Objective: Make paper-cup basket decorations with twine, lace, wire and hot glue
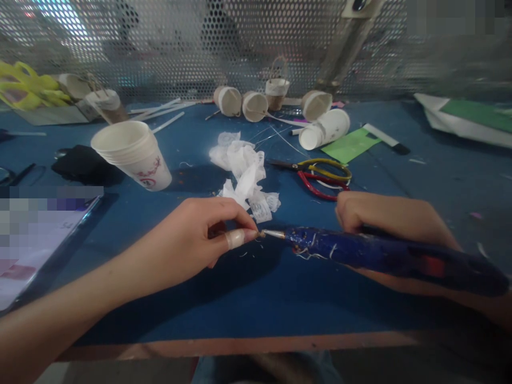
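Observation:
My right hand (pixel 396 216) is wrapped round a blue hot glue gun (pixel 372 253), with dried glue strands stuck near its front. Its metal nozzle points left and meets a tiny brownish piece (pixel 261 233), too small to make out, at the fingertips of my left hand (pixel 200 229). Thumb and forefinger of that hand are pinched together, and a bandage (pixel 235 238) circles one digit. Just beyond the fingers lies crumpled white lace ribbon (pixel 244 165). Scissors (pixel 306 166) with yellow and red handles rest on the table, past the glue gun.
Stacked paper cups (pixel 134 152) lean at left, near a black object (pixel 82 162) and a tablet-like screen (pixel 48 240). Several small wrapped cups (pixel 255 105) line the back by a perforated metal screen (pixel 180 48). Green paper (pixel 350 145) lies right of centre on the blue table (pixel 232 309).

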### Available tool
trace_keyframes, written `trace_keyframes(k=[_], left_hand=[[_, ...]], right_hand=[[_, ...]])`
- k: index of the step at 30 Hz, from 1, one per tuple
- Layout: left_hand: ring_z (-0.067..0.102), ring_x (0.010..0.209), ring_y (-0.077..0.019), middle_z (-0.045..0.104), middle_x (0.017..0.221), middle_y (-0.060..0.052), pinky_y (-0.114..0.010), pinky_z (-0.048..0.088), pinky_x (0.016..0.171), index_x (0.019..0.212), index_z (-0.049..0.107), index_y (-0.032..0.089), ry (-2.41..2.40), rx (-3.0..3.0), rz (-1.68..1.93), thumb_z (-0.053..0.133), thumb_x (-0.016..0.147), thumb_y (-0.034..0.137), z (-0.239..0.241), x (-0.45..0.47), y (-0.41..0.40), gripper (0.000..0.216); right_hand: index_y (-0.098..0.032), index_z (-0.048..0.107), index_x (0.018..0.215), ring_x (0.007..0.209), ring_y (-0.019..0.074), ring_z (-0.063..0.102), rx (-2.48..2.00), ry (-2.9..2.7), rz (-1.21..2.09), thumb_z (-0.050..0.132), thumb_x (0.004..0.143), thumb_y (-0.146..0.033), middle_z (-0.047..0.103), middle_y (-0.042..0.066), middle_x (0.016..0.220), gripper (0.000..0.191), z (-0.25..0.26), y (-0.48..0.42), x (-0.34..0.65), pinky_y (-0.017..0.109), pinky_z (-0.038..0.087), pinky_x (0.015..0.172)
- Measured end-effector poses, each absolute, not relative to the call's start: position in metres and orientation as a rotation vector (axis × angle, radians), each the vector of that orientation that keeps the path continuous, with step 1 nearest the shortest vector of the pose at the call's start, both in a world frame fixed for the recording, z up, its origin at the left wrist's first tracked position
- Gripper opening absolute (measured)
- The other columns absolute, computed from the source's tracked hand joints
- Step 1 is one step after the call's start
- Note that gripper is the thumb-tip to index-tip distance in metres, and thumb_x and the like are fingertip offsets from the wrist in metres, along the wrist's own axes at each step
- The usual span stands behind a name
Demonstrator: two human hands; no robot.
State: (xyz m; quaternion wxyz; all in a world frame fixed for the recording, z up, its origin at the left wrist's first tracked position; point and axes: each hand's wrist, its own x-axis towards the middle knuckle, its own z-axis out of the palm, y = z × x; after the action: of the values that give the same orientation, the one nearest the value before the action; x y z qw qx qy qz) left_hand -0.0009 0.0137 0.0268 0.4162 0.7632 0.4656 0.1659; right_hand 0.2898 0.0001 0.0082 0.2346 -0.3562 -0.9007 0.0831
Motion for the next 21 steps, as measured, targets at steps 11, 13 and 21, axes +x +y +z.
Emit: trace_keyframes(k=[11,13,21], left_hand=[[0.052,0.044,-0.0037,0.069,0.081,0.004,-0.016,0.044,0.046,0.087,0.072,0.021,1.168,1.945,0.443,0.065,0.092,0.028,0.026,-0.0025,0.0132,0.011],[0.052,0.046,-0.0043,0.069,0.081,0.004,-0.017,0.044,0.048,0.087,0.072,0.021,1.157,2.005,0.466,0.065,0.092,0.026,0.0244,-0.0031,0.0137,0.01],[0.059,0.069,-0.0103,0.071,0.091,0.002,-0.021,0.045,0.066,0.092,0.072,0.021,1.141,2.352,0.552,0.062,0.094,0.021,0.0198,-0.0047,0.0129,0.011]], right_hand=[[-0.026,0.039,0.074,0.059,0.0144,0.046,-1.031,-2.467,0.202,0.058,0.083,-0.017,0.05,-0.004,0.07,0.022,0.0092,0.0022,0.2911,0.029,0.034,0.055],[-0.025,0.04,0.073,0.058,0.0147,0.046,-1.061,-2.454,0.215,0.059,0.083,-0.019,0.051,-0.004,0.07,0.022,0.0099,0.0024,0.2895,0.029,0.034,0.055],[-0.025,0.039,0.071,0.054,0.0134,0.044,-1.091,-2.431,0.26,0.058,0.085,-0.022,0.049,-0.005,0.065,0.024,0.0106,0.004,0.2837,0.029,0.033,0.053]])
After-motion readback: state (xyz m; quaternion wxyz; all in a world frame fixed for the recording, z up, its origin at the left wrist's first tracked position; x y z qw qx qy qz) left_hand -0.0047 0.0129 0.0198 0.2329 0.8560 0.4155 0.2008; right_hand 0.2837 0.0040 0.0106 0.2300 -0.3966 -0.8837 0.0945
